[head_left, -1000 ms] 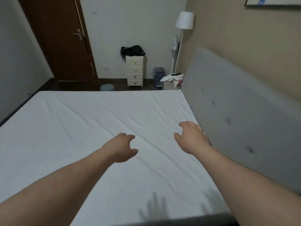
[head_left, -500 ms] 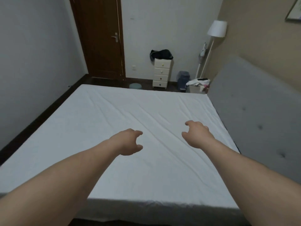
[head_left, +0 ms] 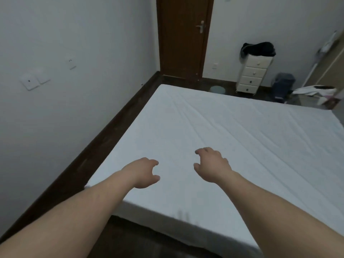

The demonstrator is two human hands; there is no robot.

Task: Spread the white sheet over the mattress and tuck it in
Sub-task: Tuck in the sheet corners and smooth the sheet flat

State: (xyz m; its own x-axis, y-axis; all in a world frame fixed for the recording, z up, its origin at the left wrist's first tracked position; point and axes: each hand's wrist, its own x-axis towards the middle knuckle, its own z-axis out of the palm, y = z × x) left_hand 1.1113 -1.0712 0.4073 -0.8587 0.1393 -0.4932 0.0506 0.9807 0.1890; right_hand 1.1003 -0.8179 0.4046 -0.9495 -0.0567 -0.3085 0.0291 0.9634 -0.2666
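Your left hand (head_left: 142, 173) and right hand (head_left: 212, 167) both hover over the near-left part of the sheet (head_left: 214, 138), palms down, fingers loosely curled, gripping nothing. Whether the fingertips touch the cloth can't be told from this view; they look just above it. The hands sit near each other, apart by a clear gap, both reached out from the near edge.

The sheet covers the whole top of the mattress (head_left: 167, 218) and hangs over the near edge, so spreading looks basically done. Long shallow creases run diagonally across the middle toward the far side. The near-left corner looks wrapped, though the edge there is blurred, so you can't confirm the tuck.

Why the hands are like this, as a guess: palms down and relaxed fits smoothing or checking the surface, not grabbing. Both arms come in over the near edge, which puts you at the corner by the left wall (head_left: 65, 71), a narrow strip of dark floor (head_left: 93, 151) between it and the bed. Tight space there, so tucking that side would need you to reach down into the gap.

Likely next need: flatten the creases, or drop the hands to the edge and push cloth under.

Background: door (head_left: 184, 36), drawers (head_left: 254, 73) with dark clothing on top, bin (head_left: 283, 84). None in the way.
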